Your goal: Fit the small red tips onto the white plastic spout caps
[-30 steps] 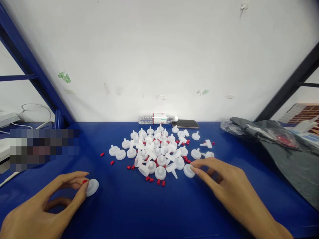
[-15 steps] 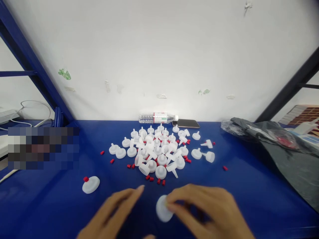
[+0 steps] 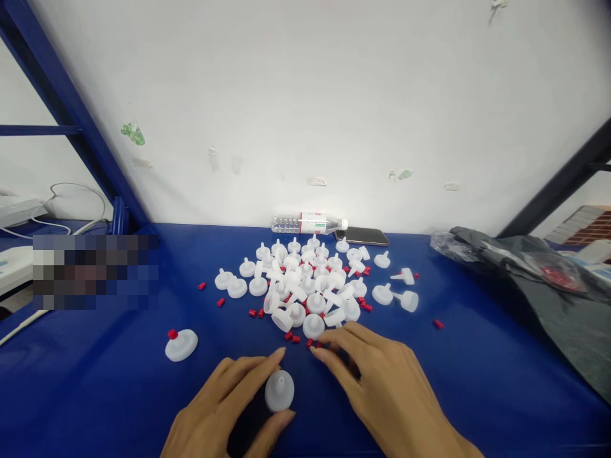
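Observation:
My left hand [image 3: 229,404] curls around a white plastic nozzle cap [image 3: 279,393], its thumb and fingers at opposite edges of the wide base. The cap's spout points up, with no red tip on it. At the front of the pile, my right hand [image 3: 377,375] pinches a small red cap [image 3: 319,345] between thumb and fingertips; its fingers partly hide it. Another red cap [image 3: 310,343] lies right beside the thumb. Beyond the hands spreads a pile of white nozzle caps [image 3: 314,326] mixed with small red caps. One white nozzle cap [image 3: 181,346] with a red tip stands apart at left.
A clear bottle [image 3: 309,223] and a dark phone [image 3: 363,236] lie by the wall behind the pile. Grey plastic bags [image 3: 520,261] cover the right side of the blue table [image 3: 119,394]. A white cable [image 3: 23,323] runs along the left.
The white nozzle cap has passed from my right hand to my left and shifted left. My right hand has moved forward to the red caps. The camera view has shifted slightly.

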`<state>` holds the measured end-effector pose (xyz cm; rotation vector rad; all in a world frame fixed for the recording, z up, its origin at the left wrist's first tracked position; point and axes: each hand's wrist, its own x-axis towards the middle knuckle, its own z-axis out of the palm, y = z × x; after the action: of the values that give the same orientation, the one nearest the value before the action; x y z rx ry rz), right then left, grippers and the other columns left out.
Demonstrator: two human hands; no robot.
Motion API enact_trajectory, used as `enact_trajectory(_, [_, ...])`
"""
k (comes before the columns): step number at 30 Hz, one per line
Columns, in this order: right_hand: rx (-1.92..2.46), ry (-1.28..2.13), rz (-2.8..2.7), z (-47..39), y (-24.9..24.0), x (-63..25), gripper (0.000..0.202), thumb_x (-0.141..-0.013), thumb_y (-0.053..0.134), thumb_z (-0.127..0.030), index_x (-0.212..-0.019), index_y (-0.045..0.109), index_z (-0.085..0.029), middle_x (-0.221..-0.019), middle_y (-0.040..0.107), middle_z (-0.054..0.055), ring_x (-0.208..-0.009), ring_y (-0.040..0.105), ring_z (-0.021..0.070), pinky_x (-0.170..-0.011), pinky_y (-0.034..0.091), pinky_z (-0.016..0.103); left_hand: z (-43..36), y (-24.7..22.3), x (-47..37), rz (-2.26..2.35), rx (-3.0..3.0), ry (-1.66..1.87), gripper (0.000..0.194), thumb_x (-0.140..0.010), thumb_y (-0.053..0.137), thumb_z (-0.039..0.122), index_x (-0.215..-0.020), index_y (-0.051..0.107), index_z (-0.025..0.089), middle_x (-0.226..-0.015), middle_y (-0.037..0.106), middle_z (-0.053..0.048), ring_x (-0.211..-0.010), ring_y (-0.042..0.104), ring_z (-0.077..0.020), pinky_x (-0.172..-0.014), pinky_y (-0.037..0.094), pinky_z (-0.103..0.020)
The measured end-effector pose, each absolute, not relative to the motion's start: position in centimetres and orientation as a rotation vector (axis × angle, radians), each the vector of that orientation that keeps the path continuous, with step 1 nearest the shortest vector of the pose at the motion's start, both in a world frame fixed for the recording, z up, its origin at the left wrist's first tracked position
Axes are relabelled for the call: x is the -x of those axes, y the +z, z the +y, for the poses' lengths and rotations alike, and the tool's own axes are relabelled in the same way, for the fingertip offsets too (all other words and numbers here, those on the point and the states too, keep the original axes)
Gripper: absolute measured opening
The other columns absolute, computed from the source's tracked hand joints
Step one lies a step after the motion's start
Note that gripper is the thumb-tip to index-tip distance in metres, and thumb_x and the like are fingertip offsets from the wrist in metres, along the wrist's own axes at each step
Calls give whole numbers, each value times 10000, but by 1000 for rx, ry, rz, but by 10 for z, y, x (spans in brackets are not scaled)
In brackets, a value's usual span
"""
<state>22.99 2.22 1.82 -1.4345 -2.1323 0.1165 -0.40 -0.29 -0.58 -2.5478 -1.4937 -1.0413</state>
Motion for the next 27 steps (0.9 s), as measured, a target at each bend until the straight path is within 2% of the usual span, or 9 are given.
enact_trajectory(5, [1414, 151, -2201, 22, 16, -228, 117, -944, 655, -195, -969, 714, -293, -901, 739, -37, -692, 742, 189, -572, 526, 262, -7, -5, 1, -1650, 2548, -1163, 521, -920, 651, 523, -1410, 552, 378, -963, 761, 57, -713, 712, -94, -689, 602, -139])
enact_trajectory(10, [1340, 439, -2099, 18, 22, -233, 145, -983, 607, -197, -1044, 693, -297, -975, 774, -58, -826, 760, 165, -733, 560, 243, -7, -5, 0, -1699, 2552, -1192, 500, -923, 648, 506, -1401, 559, 388, -970, 757, 60, -720, 709, -94, -725, 601, -147])
enact_trajectory(18, [1118, 653, -1968, 13, 35, -227, 305, -936, 674, -165, -1191, 721, -326, -1002, 779, -49, -785, 729, 114, -749, 560, 180, -7, -2, 3, -1630, 2619, -1093, 550, -921, 674, 381, -1442, 498, 353, -1023, 781, 57, -719, 714, -78, -673, 577, -106])
enact_trajectory(22, [939, 700, -1919, 12, 45, -218, 176, -935, 678, -165, -1021, 790, -270, -968, 774, -12, -802, 730, 118, -725, 566, 163, -6, 0, 3, -1593, 2664, -1085, 593, -916, 670, 327, -1464, 447, 350, -1062, 785, 70, -671, 707, -69, -728, 591, -121])
enact_trajectory(27, [851, 627, -1962, 13, 37, -199, 176, -956, 631, -125, -975, 773, -226, -968, 799, -17, -847, 758, 120, -811, 573, 160, -5, -2, 6, -1582, 2654, -1075, 633, -887, 669, 286, -1471, 434, 349, -1047, 775, 74, -743, 723, -80, -748, 592, -123])
